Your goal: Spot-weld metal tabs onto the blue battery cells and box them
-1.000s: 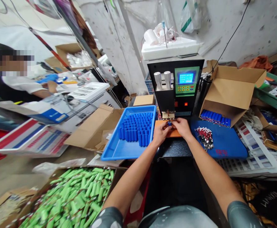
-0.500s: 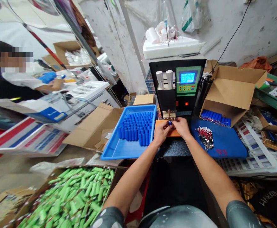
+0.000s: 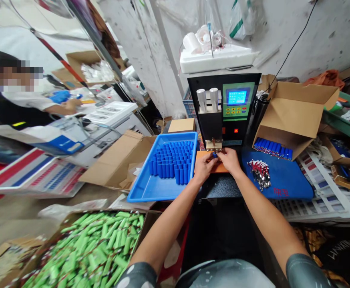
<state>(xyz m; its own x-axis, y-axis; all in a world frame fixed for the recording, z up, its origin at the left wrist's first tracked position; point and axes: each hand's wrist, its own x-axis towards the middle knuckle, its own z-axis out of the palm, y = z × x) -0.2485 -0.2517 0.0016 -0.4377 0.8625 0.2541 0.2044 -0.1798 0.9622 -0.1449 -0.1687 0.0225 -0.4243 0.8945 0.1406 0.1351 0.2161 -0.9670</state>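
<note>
A blue cylindrical battery cell (image 3: 215, 155) stands under the electrode tips of a black spot welder (image 3: 214, 141), above an orange pad (image 3: 221, 168). My left hand (image 3: 204, 166) is closed, with thumb and fingers pinching the cell from the left. From the other side, my right hand (image 3: 229, 159) is closed too, its fingertips pressed together just by the top of the cell and the electrodes. Whatever is between those right fingertips is too small and hidden to name. A blue tray (image 3: 139, 192) of upright blue cells is left of my hands.
To the right, red-and-white wire leads with metal tabs (image 3: 260, 174) lie on a blue mat (image 3: 292, 180). Behind them, an open cardboard box (image 3: 295, 104) contains blue cells. Green wrapped cells (image 3: 103, 244) fill a box at lower left. Another person (image 3: 19, 96) works at the far left.
My hands stay in the same place at the welder, with the cell still under the electrodes. The other person at the left has shifted slightly.
</note>
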